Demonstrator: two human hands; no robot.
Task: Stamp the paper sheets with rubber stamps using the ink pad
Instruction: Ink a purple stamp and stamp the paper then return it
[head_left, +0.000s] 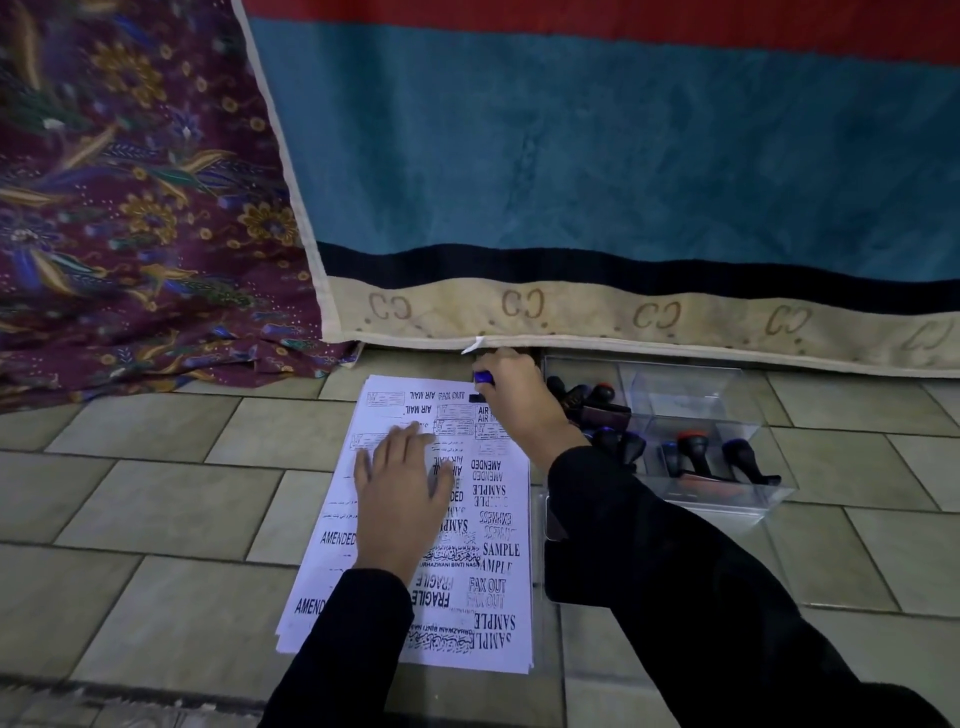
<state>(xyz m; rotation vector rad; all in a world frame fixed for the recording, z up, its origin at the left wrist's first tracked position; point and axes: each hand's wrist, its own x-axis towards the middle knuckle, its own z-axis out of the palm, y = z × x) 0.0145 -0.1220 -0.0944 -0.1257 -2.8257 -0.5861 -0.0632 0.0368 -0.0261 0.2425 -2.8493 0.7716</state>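
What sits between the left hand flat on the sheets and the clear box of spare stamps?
In the head view, stamped paper and the right forearm lie between the left hand and the clear box.

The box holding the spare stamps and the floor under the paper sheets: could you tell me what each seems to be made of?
The box looks like clear, glossy hard plastic: the stamps and tiles show through its walls. The floor appears to be matte ceramic or stone tile, with grout lines between mottled grey-green slabs.
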